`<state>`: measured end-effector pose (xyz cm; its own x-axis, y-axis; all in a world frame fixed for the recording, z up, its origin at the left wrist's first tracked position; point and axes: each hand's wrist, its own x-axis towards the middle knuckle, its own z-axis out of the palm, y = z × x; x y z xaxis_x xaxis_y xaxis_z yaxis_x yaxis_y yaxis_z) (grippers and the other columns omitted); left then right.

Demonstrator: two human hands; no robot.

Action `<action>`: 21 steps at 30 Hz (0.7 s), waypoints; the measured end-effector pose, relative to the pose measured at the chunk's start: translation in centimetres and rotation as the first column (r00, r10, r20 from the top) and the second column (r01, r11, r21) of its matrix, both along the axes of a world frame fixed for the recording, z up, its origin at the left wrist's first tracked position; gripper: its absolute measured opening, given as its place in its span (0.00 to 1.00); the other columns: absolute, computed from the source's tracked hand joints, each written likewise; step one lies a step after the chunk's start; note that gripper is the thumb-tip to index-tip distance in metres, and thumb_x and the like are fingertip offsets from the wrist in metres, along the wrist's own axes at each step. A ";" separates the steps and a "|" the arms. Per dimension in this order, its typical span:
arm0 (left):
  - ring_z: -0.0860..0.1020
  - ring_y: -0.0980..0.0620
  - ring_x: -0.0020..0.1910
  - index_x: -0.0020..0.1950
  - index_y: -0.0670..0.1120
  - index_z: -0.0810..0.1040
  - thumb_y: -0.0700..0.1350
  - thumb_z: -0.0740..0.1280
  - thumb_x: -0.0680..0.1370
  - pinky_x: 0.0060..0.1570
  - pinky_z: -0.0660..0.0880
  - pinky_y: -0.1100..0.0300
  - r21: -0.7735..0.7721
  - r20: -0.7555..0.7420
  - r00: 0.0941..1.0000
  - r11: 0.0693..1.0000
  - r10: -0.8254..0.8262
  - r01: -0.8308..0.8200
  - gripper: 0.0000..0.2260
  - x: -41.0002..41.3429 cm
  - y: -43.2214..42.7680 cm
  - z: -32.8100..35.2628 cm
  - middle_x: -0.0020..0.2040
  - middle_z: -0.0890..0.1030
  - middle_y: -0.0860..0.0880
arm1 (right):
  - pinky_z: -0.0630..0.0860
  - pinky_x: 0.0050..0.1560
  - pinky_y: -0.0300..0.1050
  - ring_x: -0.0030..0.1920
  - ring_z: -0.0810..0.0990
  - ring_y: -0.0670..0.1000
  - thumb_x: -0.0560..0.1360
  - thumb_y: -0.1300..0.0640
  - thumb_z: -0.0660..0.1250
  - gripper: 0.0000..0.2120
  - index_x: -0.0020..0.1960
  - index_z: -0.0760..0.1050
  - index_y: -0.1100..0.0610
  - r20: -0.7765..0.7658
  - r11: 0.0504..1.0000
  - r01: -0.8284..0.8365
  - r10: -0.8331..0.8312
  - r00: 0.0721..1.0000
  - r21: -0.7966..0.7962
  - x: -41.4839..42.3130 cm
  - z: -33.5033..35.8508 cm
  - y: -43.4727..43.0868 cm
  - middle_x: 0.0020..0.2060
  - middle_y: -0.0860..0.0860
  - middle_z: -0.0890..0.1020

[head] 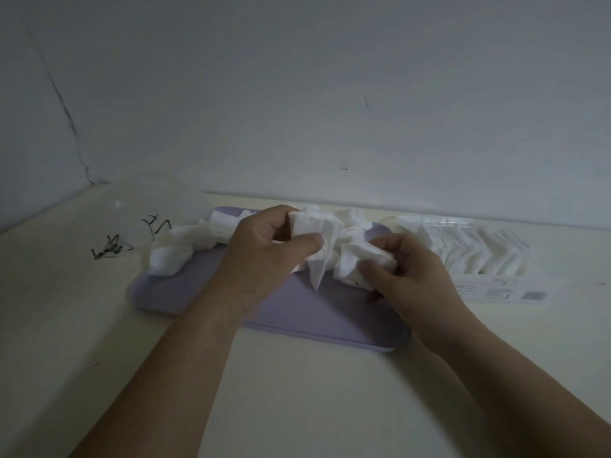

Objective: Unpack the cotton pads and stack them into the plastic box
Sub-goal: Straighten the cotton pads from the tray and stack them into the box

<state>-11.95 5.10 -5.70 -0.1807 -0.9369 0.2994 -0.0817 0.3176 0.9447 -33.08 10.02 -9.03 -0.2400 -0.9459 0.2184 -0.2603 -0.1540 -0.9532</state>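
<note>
A crumpled bunch of cotton pads (pixel 319 236) is being gripped by the left hand (pixel 261 249) over the lilac tray (pixel 297 305), while a second clump (pixel 358 264) is being pinched by the right hand (pixel 410 276). Others are being held in the plastic box (pixel 463 249)

Bare forearms converge ahead; the left grip (pixel 264 241) pinches cotton pads (pixel 319 231) between thumb and curled fingers, and the right grip (pixel 408 271), just beside it, clutches more.
</note>
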 end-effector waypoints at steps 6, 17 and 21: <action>0.81 0.46 0.42 0.58 0.52 0.85 0.36 0.72 0.75 0.40 0.80 0.51 0.053 -0.035 0.962 0.961 -0.270 0.271 0.15 -1.1 1.1 -0.2 0.52 0.86 0.44 | 0.82 0.33 0.48 0.40 0.83 0.49 0.77 0.68 0.74 0.11 0.50 0.86 0.52 0.100 0.995 -0.089 0.092 0.991 -0.038 0.0 0.5 0.3 0.43 0.55 0.87; 0.80 0.50 0.39 0.46 0.48 0.83 0.39 0.82 0.69 0.40 0.78 0.51 0.093 0.015 0.993 0.988 -0.121 0.119 0.12 -1.2 0.7 -1.2 0.45 0.87 0.43 | 0.86 0.51 0.53 0.54 0.89 0.60 0.82 0.67 0.68 0.10 0.59 0.85 0.62 0.324 0.984 -0.174 0.175 0.930 -0.031 -0.1 0.4 0.4 0.51 0.59 0.90; 0.78 0.48 0.40 0.44 0.53 0.85 0.45 0.82 0.65 0.42 0.77 0.49 0.054 0.005 0.995 0.993 -0.104 0.104 0.11 -1.4 0.4 -1.7 0.44 0.86 0.45 | 0.86 0.52 0.55 0.56 0.88 0.60 0.84 0.67 0.64 0.12 0.56 0.87 0.60 0.326 0.974 -0.226 0.218 0.920 -0.014 0.1 0.9 0.6 0.53 0.59 0.89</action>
